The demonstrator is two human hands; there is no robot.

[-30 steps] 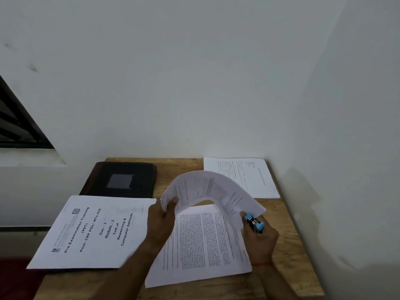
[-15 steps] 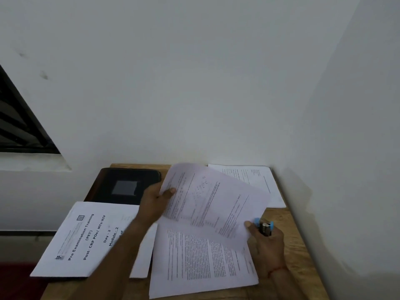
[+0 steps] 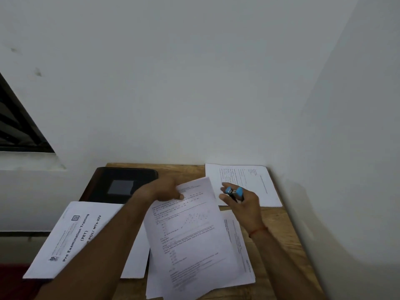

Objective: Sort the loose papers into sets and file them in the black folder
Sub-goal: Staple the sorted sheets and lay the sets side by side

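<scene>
there — cover sheet (image 3: 71,234), "pre examination training (pet)"

Single head view, looking down, close over desk (image 3: 281,224)

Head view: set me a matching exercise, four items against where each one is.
Items:
1. black folder
2. cover sheet
3. blue-and-black tool
4. chart sheet

Places:
A. held in the right hand
B. far left of the table, by the wall
C. gripped at its top edge by the left hand
D. near left, in front of the folder

Pairs: 1-B, 2-D, 3-A, 4-C
</scene>
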